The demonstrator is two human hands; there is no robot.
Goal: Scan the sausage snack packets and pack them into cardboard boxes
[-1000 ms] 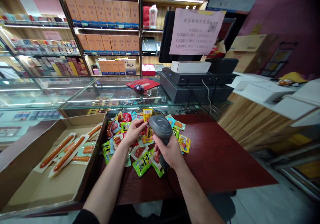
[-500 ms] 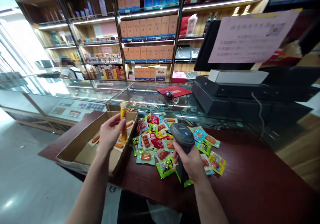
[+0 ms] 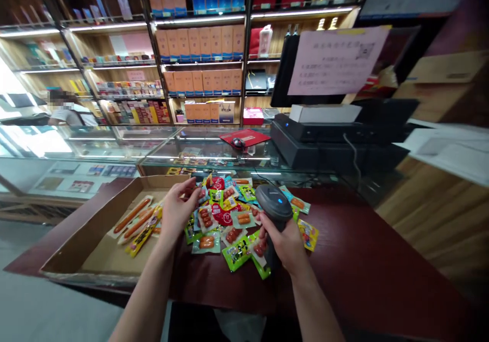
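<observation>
Yellow slim plastic packet [image 3: 145, 233] drops inside the brown cardboard box [image 3: 101, 263]! Left hand [image 3: 178, 208], freed, half-curls beside the box; farther right, right hand [image 3: 286, 242] grips the dark-grey plastic scanner [image 3: 273, 202].

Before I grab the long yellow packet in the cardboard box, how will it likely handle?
The yellow packet is probably fairly stiff, since it lies straight. Its slim shape suggests it is light. Its wrapper looks like smooth plastic, so it may be slippery.

head camera | on wearer's head | faces forward, down | left hand [image 3: 179, 208], right hand [image 3: 289, 244] near | shelves [image 3: 301, 12] farther
</observation>
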